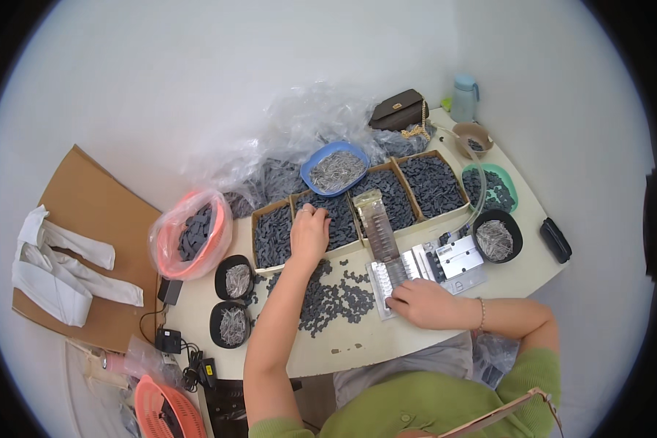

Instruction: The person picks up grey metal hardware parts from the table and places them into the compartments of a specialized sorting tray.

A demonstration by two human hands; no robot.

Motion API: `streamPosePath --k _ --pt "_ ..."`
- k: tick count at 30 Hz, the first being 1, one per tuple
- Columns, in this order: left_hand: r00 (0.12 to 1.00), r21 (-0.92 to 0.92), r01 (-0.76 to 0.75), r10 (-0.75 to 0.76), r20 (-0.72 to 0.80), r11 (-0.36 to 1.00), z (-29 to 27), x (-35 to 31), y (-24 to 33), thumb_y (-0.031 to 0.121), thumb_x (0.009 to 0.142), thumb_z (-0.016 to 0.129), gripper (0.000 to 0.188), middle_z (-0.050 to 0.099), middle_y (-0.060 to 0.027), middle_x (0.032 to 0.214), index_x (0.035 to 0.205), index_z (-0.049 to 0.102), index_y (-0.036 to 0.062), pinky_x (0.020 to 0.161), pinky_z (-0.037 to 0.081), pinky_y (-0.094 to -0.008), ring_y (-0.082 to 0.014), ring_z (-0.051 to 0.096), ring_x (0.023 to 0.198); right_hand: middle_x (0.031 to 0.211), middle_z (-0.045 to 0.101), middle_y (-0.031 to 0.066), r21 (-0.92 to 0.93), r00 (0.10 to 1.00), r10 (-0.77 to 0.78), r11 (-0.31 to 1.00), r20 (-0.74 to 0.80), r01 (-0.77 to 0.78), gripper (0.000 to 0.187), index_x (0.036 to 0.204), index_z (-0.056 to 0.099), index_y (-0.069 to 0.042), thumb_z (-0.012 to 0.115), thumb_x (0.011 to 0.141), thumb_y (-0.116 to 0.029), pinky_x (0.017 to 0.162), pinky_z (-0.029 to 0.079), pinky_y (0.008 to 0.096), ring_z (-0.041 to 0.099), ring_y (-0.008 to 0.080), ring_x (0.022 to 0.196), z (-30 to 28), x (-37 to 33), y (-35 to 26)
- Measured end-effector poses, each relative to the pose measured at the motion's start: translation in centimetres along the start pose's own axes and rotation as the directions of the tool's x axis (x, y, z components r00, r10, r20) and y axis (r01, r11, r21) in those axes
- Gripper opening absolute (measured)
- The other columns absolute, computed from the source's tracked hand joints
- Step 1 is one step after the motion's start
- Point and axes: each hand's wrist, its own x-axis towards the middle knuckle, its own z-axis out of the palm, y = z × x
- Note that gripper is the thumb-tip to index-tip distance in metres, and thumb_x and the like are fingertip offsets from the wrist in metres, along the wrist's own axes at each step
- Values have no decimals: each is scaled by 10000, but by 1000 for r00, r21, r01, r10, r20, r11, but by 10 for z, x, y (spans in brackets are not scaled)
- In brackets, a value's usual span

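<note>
My left hand reaches over a cardboard tray of small dark grey plastic parts. Its fingers are bent together at the parts; what they pinch is too small to make out. At the lower left end of a metal fixture is my right hand, fingers curled down at its edge and their tips partly hidden. A clear ribbed cover slants up from the fixture toward the trays. A silver block is mounted at the fixture's right side, near a clear hose.
Loose grey parts lie scattered between my arms. Black bowls of metal pins stand left and right. A blue basin of pins rests on the trays. Farther out are a pink basket, green dish, black case and handbag.
</note>
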Motion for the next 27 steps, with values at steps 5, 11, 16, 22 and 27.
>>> streamPosePath --k 5,11,16,22,27 --pt "985 63 13 -24 171 998 6 11 -10 26 755 650 47 546 -151 862 766 606 15 744 469 -437 -336 574 863 846 625 77 115 984 178 978 -19 -174 223 934 676 -68 621 717 -70 698 493 391 592 260 823 -12 19 61" --pt "993 -323 115 -118 9 939 -8 1 8 -19 810 607 63 591 -142 835 862 629 11 717 485 -367 -296 595 798 789 632 35 -263 914 284 894 -290 -362 115 803 694 -107 623 716 -82 784 409 347 549 225 901 -18 64 149" --pt "860 -582 447 -149 487 679 -10 -62 77 5 817 675 118 649 -28 825 932 652 -5 627 469 -222 -64 565 689 766 639 30 -467 930 272 808 -246 -360 90 760 691 -120 608 726 -117 809 395 346 564 215 899 4 93 171" --pt "939 -611 258 -46 340 748 -1 -111 104 27 759 732 113 595 -56 810 854 674 9 619 469 -261 -150 582 708 789 657 56 -455 938 307 820 -163 -348 76 788 663 -105 604 750 -131 782 419 350 600 226 834 1 100 162" --pt "984 -353 -138 168 56 925 -5 -116 111 34 730 727 138 572 -54 809 862 687 27 616 462 -308 -207 560 722 807 660 102 176 851 451 892 -271 -417 99 868 600 -49 632 815 -127 684 493 384 635 278 768 -31 81 127"
